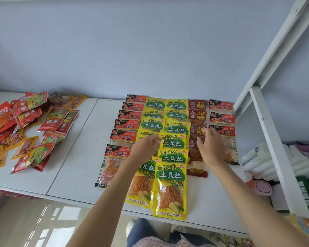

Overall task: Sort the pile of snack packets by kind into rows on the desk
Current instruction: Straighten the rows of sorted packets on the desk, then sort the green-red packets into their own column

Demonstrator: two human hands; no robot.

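Desk: a white desk (75, 175) stands against a pale blue wall (132, 41); a white metal bed frame (268, 122) rises at its right end.
Sorted rows: five overlapping columns of snack packets run from the wall toward the near edge; red-and-black gluten-strip packets (122, 138) on the left; two columns of yellow-and-green TuDouSi potato-shred packets (170, 190) in the middle; a column of brown duck-intestine packets (197, 105) beside them; a second column of red-and-black packets (221, 119) at the far right.
Unsorted pile: a loose heap of red, green and orange packets (28, 127) lies on the desk's left end, well apart from the rows.
Left hand: the left hand (146, 147) hovers over the left yellow column, fingers loosely curled toward a yellow packet's edge; whether it pinches the packet cannot be told.
Right hand: the right hand (211, 145) is spread, fingers relaxed, above the brown column; it holds nothing.
Foreground: blue-clad knees (144, 230) show below the desk's near edge.
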